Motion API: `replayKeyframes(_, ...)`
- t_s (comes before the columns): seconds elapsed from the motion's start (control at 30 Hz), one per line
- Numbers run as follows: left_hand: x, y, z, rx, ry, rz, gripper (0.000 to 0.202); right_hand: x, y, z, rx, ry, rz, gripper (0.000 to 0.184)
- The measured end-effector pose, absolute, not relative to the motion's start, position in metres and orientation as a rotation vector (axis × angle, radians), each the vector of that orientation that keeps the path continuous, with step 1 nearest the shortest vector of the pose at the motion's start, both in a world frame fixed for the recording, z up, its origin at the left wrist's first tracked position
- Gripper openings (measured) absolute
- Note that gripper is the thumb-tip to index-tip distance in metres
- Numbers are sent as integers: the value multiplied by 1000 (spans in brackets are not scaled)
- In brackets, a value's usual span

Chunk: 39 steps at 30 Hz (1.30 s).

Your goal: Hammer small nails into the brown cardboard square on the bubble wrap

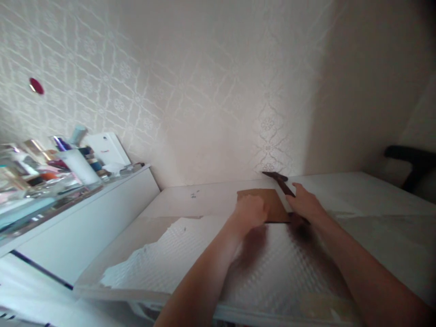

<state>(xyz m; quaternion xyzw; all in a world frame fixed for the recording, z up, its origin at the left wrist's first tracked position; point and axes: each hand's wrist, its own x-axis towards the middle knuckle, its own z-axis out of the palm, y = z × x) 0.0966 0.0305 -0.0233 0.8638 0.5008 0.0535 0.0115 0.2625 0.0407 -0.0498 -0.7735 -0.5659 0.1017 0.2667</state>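
My right hand (304, 204) is wrapped around the handle of a dark hammer (282, 185). The hammer's head is at the far end, close to the wall, and points up and away from me. Under my left hand (252, 211) lies a flat brown board (276, 206) with a dark near edge. The left fingers are curled closed against this board, and whatever they may pinch is hidden. The board rests at the far side of a white quilted-textured sheet (163, 256) that covers part of the white table (218, 193).
Several tiny dark pieces (195, 194), perhaps nails, lie on the table's far left. A white drawer cabinet (91, 227) stands higher at left, crowded with bottles and a white box (107, 150). Patterned wallpaper (204, 104) closes off the back. A black armrest (410, 156) shows at right.
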Motion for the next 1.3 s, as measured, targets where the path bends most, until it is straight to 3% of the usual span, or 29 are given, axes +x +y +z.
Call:
replayKeyframes(0.13, 103, 12, -27, 2732, 1322, -67, 45, 258, 38, -42, -1746, -1245, 679, 52)
replayKeyframes(0.27, 99, 21, -41, 2716, 1366, 39, 54, 248, 32, -34, -1352, -1097, 972, 44)
replayKeyframes(0.47, 89, 48, -59, 2724, 1385, 186, 56, 229, 26, -30, -1116, -1184, 1169, 54)
replayKeyframes(1.3, 82, 59, -67, 2769, 1330, 282, 45, 217, 25, -38, -1082, -1316, 1290, 49)
